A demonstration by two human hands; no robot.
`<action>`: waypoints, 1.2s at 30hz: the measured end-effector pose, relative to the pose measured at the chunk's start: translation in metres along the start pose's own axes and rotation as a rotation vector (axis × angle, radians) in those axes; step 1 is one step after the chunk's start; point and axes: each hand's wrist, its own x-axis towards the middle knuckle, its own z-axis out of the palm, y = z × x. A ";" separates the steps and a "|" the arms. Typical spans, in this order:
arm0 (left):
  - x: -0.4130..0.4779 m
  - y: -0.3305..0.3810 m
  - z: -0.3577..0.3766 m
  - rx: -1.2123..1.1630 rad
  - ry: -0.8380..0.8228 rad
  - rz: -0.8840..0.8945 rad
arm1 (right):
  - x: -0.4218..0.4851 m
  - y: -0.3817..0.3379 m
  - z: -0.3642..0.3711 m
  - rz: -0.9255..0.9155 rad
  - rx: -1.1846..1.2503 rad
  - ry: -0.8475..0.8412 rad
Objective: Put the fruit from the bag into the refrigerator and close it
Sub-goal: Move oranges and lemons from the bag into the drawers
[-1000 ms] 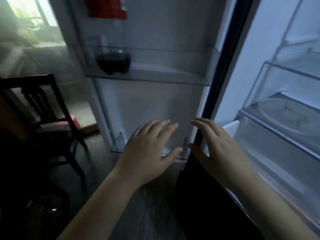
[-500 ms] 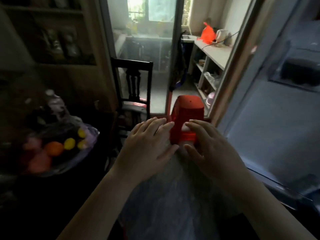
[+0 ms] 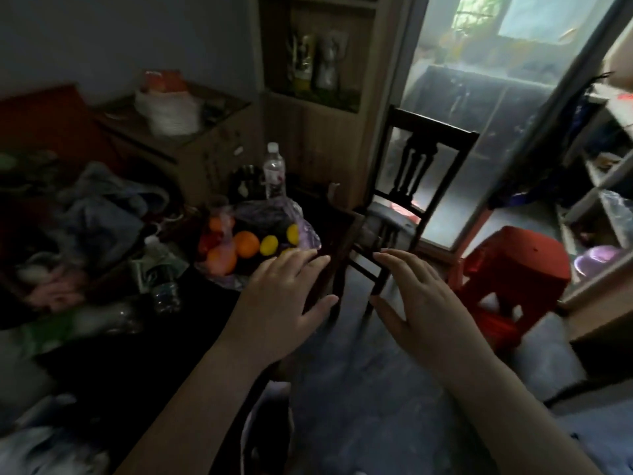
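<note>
Head: left fingers [image 3: 301, 261], right fingers [image 3: 400, 266] outstretched

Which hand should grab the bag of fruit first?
Probably the left hand: its open fingertips are right beside the fruit bag. The right hand hangs farther right, in front of the chair.

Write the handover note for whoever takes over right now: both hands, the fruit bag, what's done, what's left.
Hands: left hand open and empty, fingertips by the plastic bag, contact unclear; right hand open and empty, in the air beside it.
Things: the plastic bag lies on the dark table, with oranges and yellow fruit inside. The refrigerator is out of view.
Done: no fruit in hand yet.
Left: take the fruit out, put it in the refrigerator, close the door.
</note>
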 end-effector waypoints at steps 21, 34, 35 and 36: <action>0.045 -0.035 0.064 -0.033 0.052 -0.517 | 0.125 0.076 0.083 -0.270 0.144 -0.181; 0.100 -0.175 0.130 -0.103 -0.147 -0.550 | 0.237 0.050 0.211 -0.176 0.219 -0.329; 0.104 -0.186 0.135 -0.104 -0.167 -0.538 | 0.246 0.048 0.221 -0.170 0.212 -0.346; 0.108 -0.197 0.140 -0.107 -0.179 -0.528 | 0.255 0.045 0.231 -0.162 0.204 -0.358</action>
